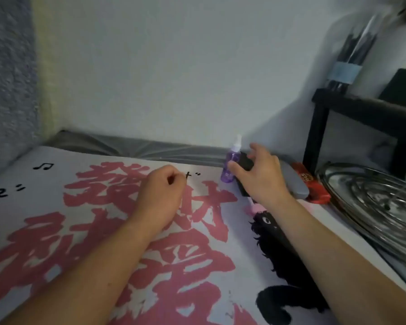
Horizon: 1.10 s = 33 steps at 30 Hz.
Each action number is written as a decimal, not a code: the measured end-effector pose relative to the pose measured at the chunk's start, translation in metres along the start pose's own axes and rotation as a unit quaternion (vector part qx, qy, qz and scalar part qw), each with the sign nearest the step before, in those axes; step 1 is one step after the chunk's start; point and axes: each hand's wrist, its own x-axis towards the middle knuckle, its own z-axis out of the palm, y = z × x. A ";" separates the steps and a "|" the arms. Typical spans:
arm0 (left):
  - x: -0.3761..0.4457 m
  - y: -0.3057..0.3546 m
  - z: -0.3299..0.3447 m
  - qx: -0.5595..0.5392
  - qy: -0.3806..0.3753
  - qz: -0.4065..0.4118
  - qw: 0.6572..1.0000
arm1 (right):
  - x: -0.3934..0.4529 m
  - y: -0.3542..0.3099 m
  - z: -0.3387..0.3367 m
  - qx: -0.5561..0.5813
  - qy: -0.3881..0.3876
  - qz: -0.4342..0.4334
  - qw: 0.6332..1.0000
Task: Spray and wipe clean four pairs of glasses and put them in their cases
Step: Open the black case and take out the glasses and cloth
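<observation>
Nearest, at six o'clock, printed cloth (185,266) under both forearms. Left hand (159,195) at centre, clenched, apparently on nothing. Right hand (260,174) at two o'clock, spread, reaching over black case (245,164), thumb touching purple spray bottle (231,166). Grey case (295,181) and red case (314,184) just beyond. No glasses visible; likely barely begun.

pale wall (174,66) | black shelf frame (319,127) right | printed white-pink cloth (103,231) | dim light

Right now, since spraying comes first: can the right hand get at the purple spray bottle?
Probably yes. The right hand is open right beside the purple spray bottle, thumb almost at it, nothing between them.
</observation>
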 end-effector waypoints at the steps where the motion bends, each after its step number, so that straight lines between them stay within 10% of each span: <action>1: 0.001 0.000 -0.001 0.008 -0.004 0.000 1.000 | 0.009 -0.006 0.005 0.017 -0.032 0.032 0.999; 14: 0.004 -0.001 -0.009 -0.024 -0.033 0.007 0.999 | -0.027 -0.100 0.023 0.131 -0.194 -0.078 0.969; 18: 0.005 -0.001 -0.012 -0.044 -0.016 -0.035 0.998 | -0.022 -0.036 0.004 -0.159 -0.030 -0.049 0.986; 21: -0.001 0.006 -0.006 -0.049 -0.013 -0.030 0.998 | -0.028 0.001 0.002 -0.295 -0.049 0.026 0.954; 33: -0.004 0.004 -0.001 -0.028 -0.021 -0.018 0.999 | -0.033 -0.002 0.007 -0.120 -0.002 0.023 0.992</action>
